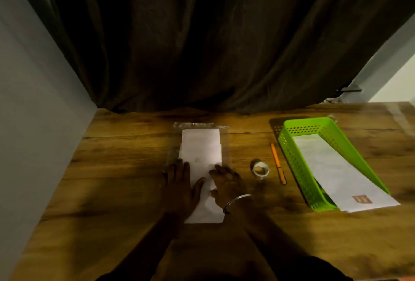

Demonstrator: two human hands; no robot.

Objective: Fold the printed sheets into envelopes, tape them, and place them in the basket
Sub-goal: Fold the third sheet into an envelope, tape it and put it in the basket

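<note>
- Folded white sheet [205, 188] lies flat on the wooden worktop [112, 179], long axis running away from the person.
- Left hand [179, 182] rests palm down on the sheet's left edge, fingers [179, 168] spread flat, gripping nothing.
- Right hand [225, 184] presses the right edge; fingers [221, 172] loosely splayed, flat, nothing held. One bangle [235, 202] on that wrist.
- Sheet shows between the two hands and extends beyond the fingertips and back under the wrists.
- Far end overlaps a clear plastic sleeve [224, 143] with more white sheets; count unreadable.
- Right of the hands: one tape roll [260, 169], one orange pen [278, 164].
- One green basket [294, 159] further right, holding at least one finished envelope [336, 168], near end overhanging the rim.
</note>
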